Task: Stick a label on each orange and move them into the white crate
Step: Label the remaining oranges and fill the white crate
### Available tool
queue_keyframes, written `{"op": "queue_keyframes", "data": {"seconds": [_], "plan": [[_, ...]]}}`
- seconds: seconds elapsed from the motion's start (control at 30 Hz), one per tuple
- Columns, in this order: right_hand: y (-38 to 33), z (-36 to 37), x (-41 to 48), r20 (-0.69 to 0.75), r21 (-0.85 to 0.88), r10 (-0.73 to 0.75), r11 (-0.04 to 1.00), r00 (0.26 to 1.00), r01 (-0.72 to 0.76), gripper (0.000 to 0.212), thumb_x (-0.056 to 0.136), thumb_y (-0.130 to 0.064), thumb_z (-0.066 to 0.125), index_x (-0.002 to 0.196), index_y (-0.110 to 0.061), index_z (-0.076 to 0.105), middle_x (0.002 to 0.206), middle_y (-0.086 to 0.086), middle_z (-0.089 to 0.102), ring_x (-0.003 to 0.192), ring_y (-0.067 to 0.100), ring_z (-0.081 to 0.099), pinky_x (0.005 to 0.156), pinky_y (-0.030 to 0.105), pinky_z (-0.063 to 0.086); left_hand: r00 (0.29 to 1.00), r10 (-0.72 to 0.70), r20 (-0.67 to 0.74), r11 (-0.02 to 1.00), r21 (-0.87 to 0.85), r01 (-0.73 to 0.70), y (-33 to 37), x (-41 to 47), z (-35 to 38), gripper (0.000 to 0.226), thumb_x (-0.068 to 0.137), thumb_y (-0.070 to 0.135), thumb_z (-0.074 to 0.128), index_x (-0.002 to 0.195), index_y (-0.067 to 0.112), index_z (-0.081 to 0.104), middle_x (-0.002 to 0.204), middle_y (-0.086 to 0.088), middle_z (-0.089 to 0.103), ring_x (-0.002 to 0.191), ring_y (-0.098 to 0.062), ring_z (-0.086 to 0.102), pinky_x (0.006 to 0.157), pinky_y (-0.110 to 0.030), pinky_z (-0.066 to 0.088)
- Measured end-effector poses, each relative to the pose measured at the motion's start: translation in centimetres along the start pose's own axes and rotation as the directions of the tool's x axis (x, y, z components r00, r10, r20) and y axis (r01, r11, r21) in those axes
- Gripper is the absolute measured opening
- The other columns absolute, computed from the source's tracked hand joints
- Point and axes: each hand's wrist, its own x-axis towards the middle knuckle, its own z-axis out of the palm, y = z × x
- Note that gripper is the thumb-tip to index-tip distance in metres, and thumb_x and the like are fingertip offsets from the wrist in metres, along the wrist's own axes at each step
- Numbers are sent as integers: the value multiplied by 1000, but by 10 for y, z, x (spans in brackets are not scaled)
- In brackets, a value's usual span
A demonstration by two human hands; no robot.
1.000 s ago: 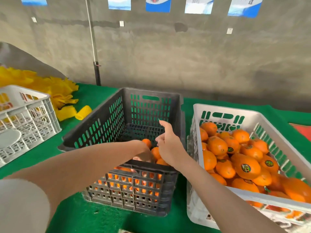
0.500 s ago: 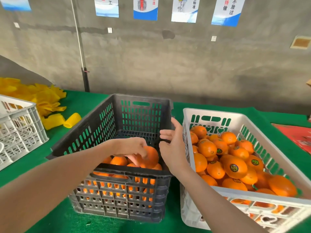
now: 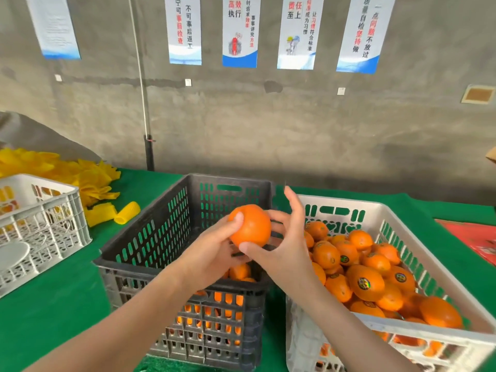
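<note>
My left hand grips an orange from below, lifted above the black crate. My right hand meets the orange from the right, thumb under it and fingers spread behind it; no label shows on the side facing me. A few loose oranges lie low in the black crate near its front wall. The white crate on the right holds several oranges, many with round dark labels.
The crates stand on a green table. A second white crate sits at the left, with yellow foam nets behind it. A red sheet lies at the far right. A grey wall with posters runs close behind.
My left hand has lifted an orange out of the black crate and raised it. My right hand has moved in and now touches the orange. The view has tilted upward.
</note>
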Motion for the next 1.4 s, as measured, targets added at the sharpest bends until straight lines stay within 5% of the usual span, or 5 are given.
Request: {"op": "queue_keyframes", "data": {"seconds": [0.2,0.57,0.97,1.2,1.4], "plan": [[-19,-60,-14,51,164,171,970,984,-177,11,86,-9,65,86,-20,65,115,-10,61,115,8,54,95,24,45,997,-45,-61,994,-97,39,-13,-8,40,49,78,26,61,125,11,53,121,-20,62,95,-37,68,70,-43,57],[-11,-81,-31,58,-292,23,956,998,-6,2,90,-20,62,87,-20,61,107,-10,52,101,1,48,92,28,45,994,-105,-16,987,-128,102,-46,-6,78,64,68,24,67,130,11,52,117,-17,65,95,-29,68,79,-47,57],[9,-90,-52,-53,-143,-17,990,998,10,62,81,-37,70,128,-54,33,115,-23,46,101,-3,51,76,19,50,990,-141,-18,985,-105,138,-64,-8,84,65,73,25,60,136,11,46,124,-21,62,97,-32,67,73,-46,57],[32,-94,-61,101,-254,-34,966,994,58,73,70,-23,74,134,-27,40,124,-10,43,113,0,44,92,25,48,991,-133,14,991,8,133,-84,5,101,41,86,37,51,118,11,57,101,-10,72,88,-23,71,69,-34,57],[77,-140,-12,-73,-442,48,894,996,-75,71,68,-19,79,125,-32,39,119,-11,40,104,-4,41,81,12,38,983,71,-168,830,557,36,-113,60,116,25,103,21,36,117,8,52,99,-13,61,86,-20,59,74,-20,47]]}}
